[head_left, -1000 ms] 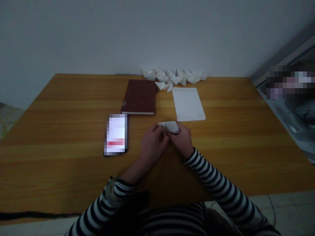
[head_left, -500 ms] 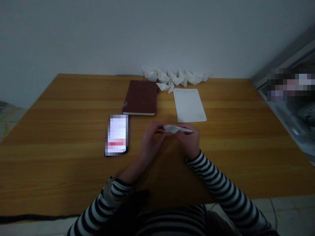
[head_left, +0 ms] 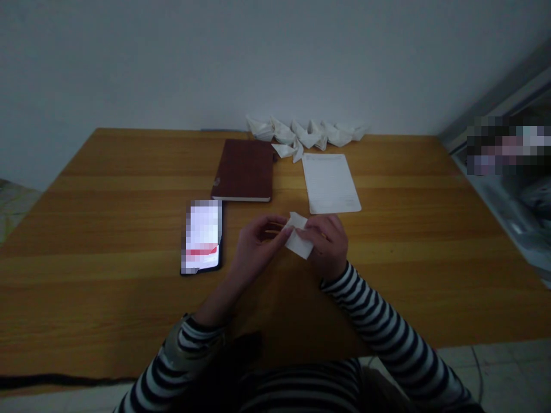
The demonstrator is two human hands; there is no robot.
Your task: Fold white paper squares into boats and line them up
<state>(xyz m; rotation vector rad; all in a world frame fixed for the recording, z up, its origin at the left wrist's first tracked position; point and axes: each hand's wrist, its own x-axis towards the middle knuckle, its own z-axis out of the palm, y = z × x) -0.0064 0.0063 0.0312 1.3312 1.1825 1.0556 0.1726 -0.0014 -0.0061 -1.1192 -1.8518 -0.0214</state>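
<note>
A small piece of folded white paper is held between both hands above the middle of the table, its flat face turned up toward me. My left hand pinches its left side with thumb and fingertips. On the other side, my right hand grips the paper's right edge, its fingers curled over it. Part of the paper is hidden behind the fingers. Beyond the hands, a white lined sheet or pad lies flat on the wooden table.
Several folded white paper shapes stand in a row along the wall. A dark red notebook lies left of the lined paper. Nearer, to the left of my hands, is a phone with its screen lit. A dark strap or cable runs along the front-left edge.
The folded paper has turned from a thin edge-on view to showing its broad face. My left hand has shifted slightly left and down, and the right fingers have curled over the paper.
</note>
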